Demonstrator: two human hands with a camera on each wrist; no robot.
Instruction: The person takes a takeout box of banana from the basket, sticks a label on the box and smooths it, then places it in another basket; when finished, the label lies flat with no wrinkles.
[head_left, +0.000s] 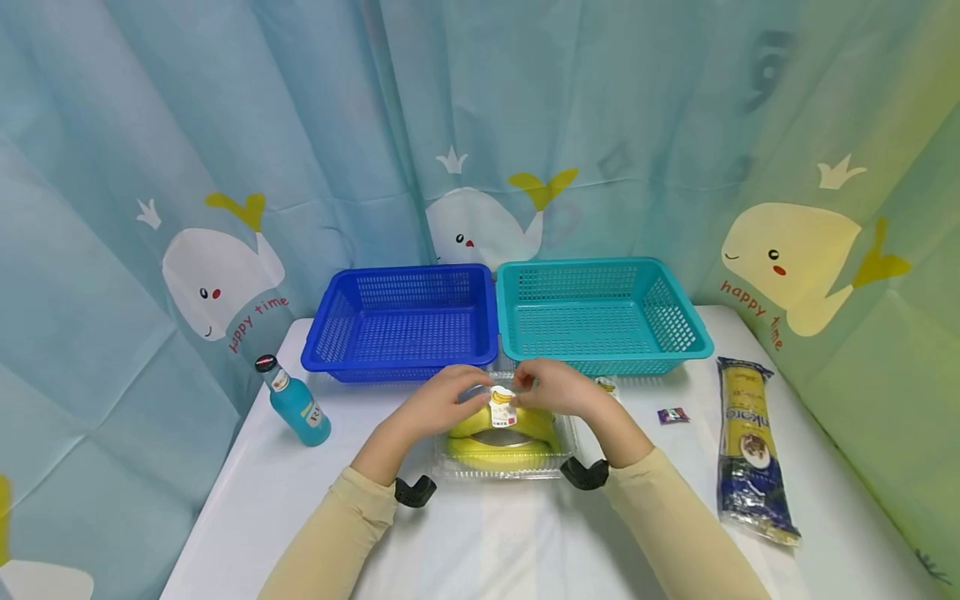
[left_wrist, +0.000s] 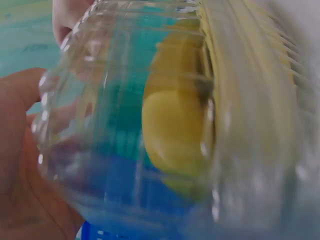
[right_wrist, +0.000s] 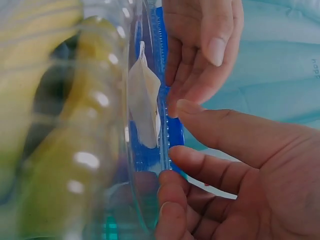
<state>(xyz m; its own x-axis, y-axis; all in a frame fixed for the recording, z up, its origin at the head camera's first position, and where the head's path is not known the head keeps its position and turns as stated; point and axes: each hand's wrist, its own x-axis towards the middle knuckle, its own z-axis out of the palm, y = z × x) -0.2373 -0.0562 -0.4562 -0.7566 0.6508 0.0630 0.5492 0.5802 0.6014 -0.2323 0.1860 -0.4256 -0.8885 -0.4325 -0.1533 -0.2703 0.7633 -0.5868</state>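
Observation:
A clear plastic box of bananas sits on the table in front of me. A white label with a banana picture lies on its lid; edge-on in the right wrist view, the label looks bent and peaked. My left hand is over the lid's left side, thumb at the label's edge. From the right, my right hand reaches to the label's other edge, its thumb and forefinger apart. The fingertips of both hands are right at the lid, relaxed and loosely bent.
Behind the box stand a blue basket and a teal basket, side by side. A blue bottle is at the left. To the right lie a small wrapped sweet and a long yellow-and-blue packet. Curtains enclose the table.

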